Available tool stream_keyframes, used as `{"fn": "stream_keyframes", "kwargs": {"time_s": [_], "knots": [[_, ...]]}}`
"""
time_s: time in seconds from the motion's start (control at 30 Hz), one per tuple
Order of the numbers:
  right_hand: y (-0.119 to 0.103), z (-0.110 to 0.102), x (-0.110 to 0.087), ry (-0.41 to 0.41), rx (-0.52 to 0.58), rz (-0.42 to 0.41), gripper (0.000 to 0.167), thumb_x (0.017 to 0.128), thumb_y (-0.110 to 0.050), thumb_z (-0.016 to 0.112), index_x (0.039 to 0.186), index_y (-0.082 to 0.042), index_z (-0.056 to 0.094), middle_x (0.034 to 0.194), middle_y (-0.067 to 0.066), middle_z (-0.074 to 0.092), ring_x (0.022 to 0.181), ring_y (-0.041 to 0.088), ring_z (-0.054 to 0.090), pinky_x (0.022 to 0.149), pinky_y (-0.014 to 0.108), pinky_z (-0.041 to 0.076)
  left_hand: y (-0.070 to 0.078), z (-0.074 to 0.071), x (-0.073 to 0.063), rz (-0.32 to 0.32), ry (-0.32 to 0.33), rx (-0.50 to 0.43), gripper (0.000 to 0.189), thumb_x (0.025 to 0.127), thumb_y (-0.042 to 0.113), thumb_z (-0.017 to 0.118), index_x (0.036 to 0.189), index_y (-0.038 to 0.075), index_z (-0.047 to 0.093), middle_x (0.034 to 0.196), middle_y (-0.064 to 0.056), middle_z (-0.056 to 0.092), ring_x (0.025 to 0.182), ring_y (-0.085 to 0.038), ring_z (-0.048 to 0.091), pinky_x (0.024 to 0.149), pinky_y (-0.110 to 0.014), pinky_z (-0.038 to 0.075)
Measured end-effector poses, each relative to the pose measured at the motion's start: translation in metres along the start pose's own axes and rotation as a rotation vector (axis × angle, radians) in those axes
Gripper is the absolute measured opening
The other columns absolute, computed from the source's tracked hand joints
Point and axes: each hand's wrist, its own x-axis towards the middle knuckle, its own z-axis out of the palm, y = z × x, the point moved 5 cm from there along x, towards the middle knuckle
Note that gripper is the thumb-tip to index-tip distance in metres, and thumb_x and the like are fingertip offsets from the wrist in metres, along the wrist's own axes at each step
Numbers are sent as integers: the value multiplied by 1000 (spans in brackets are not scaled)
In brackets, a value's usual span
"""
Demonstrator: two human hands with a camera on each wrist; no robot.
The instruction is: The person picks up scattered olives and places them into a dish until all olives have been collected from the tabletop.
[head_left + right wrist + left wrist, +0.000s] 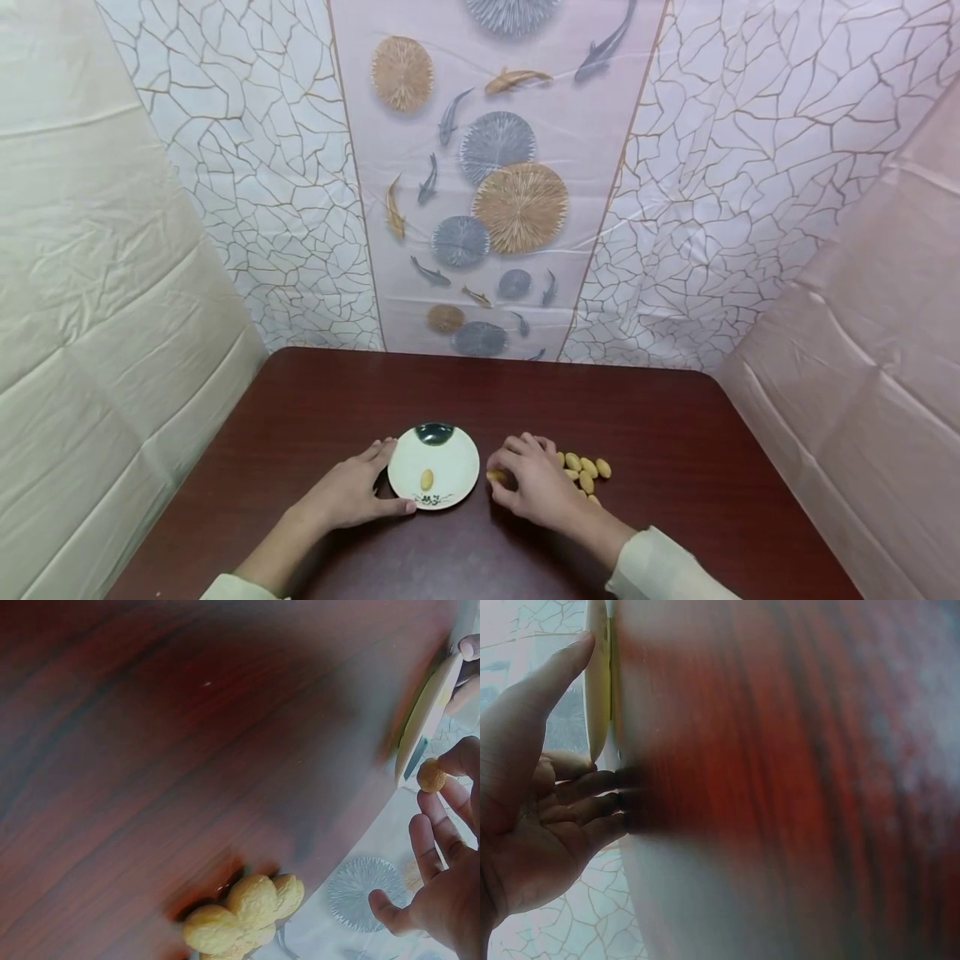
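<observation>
A white saucer (pixel 450 462) with a dark green patch at its far rim lies on the table. On it sits one yellow oval nut-like piece (pixel 427 479). My left hand (pixel 352 492) holds the saucer's left side, thumb at the near rim and fingers along the far left; the left wrist view shows the saucer edge-on (pixel 598 697) beside the thumb. To the right of the saucer, my right hand (pixel 536 483) pinches another yellow nut-like piece (pixel 431 775) between thumb and fingertips, raised off the table in the right wrist view.
A loose group of several similar yellow pieces (pixel 587 482) lies just right of my right hand, partly hidden by it. The dark red wooden table (pixel 360 392) has patterned cloth (pixel 480 167) behind it and plain pale cloth (pixel 112 292) at both sides.
</observation>
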Motion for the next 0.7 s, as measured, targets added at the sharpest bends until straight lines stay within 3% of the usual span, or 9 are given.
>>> {"fn": "stream_keyframes", "kwargs": {"time_s": [0.7], "knots": [[-16, 12, 14, -33, 50, -24, 12, 94, -17, 86, 101, -20, 76, 99, -7, 67, 92, 9, 47, 106, 69, 50, 1, -1, -1, -6, -4, -7, 123, 85, 75, 82, 169, -4, 39, 171, -28, 45, 157, -49, 48, 120, -66, 49]]}}
